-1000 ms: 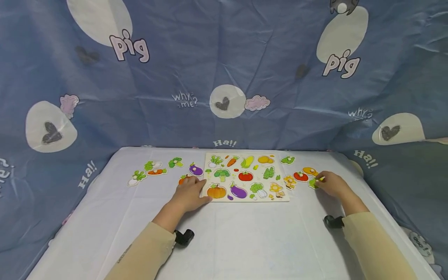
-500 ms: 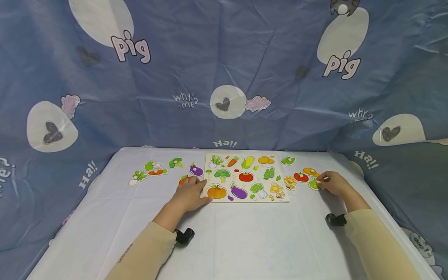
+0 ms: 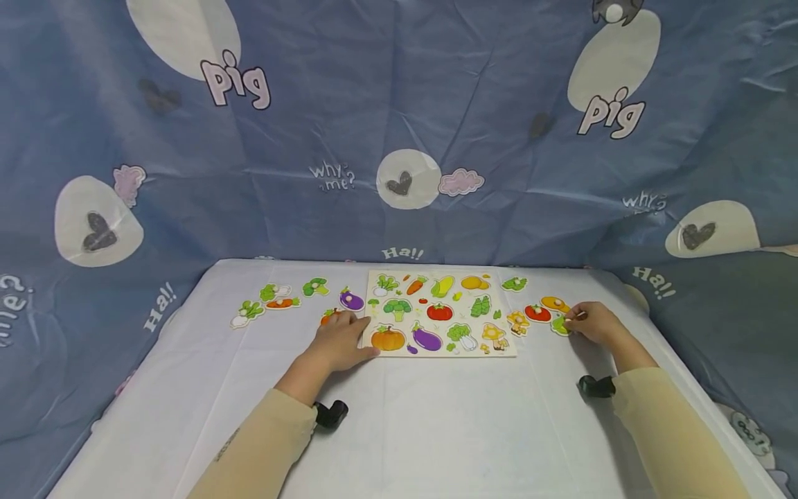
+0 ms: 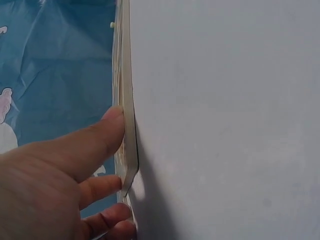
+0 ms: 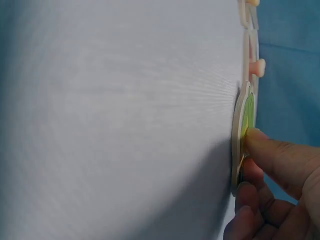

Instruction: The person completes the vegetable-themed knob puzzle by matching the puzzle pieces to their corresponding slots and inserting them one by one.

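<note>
A flat wooden board (image 3: 449, 312) printed with vegetables lies on the white table. My left hand (image 3: 340, 341) rests at its near left corner, and in the left wrist view the thumb (image 4: 114, 122) touches the board's edge. To the right of the board, my right hand (image 3: 595, 324) pinches a green and yellow corn puzzle piece (image 3: 560, 326). In the right wrist view the thumb lies against the face of the corn piece (image 5: 248, 107), with the other fingers curled at its near end. Close by lie a tomato piece (image 3: 537, 314), an orange-yellow piece (image 3: 553, 303) and a mushroom piece (image 3: 517, 324).
Left of the board are an eggplant piece (image 3: 352, 300), a broccoli piece (image 3: 315, 287), a carrot piece (image 3: 283, 303), a radish piece (image 3: 246, 314) and a partly covered pumpkin piece (image 3: 330, 315). A green piece (image 3: 515, 284) lies behind on the right. Patterned blue cloth (image 3: 399, 229) hangs behind.
My right hand has shifted slightly, and the yellow tip that showed at its fingers is now hidden. My left hand keeps its place on the board's corner.
</note>
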A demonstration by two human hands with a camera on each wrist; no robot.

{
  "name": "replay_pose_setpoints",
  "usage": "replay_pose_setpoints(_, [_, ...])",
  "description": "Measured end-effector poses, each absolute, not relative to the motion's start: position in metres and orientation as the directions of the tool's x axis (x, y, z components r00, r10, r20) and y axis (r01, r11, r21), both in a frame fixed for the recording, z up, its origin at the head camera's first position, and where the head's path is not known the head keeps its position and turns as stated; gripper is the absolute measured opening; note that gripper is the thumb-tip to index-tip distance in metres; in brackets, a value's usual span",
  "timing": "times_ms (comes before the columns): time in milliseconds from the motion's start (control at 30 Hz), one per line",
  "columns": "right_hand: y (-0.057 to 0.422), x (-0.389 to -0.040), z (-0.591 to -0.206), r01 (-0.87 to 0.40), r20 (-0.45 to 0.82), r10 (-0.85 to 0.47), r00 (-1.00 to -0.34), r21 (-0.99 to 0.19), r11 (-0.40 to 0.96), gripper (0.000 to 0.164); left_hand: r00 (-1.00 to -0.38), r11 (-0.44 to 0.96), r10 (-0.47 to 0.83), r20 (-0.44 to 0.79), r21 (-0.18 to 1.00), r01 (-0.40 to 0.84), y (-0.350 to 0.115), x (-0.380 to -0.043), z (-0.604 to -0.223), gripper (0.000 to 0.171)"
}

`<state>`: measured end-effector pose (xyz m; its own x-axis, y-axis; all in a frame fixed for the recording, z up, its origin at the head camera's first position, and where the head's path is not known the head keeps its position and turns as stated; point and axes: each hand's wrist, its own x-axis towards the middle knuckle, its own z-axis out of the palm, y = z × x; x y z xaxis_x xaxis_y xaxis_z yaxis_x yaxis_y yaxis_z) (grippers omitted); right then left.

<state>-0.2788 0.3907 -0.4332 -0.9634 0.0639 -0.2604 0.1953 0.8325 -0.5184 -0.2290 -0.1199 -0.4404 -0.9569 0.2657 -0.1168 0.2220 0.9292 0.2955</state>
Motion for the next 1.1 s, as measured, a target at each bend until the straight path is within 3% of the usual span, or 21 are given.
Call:
replay_pose_setpoints(200, [0.391, -0.274, -0.419, 0.16, -0.256, 0.025, -0.966, -0.523, 0.837, 0.023, -0.956, 0.931, 0.254, -0.144, 0.306, 0.202, -0.119, -0.232, -0.439, 0.077])
replay_pose_setpoints(667, [0.362, -0.275, -0.372, -0.097, -0.179, -0.239, -0.955, -0.57, 0.816, 0.023, -0.948, 0.932, 0.257, -0.19, 0.307, 0.191, -0.12, -0.235, -0.433, 0.077])
replay_pose_setpoints(1100, [0.3, -0.286, -0.333, -0.154, -0.212, -0.319, -0.924, -0.557, 0.816, 0.016, -0.947, 0.934, 0.259, -0.191, 0.3, 0.194, -0.121, -0.237, -0.435, 0.078])
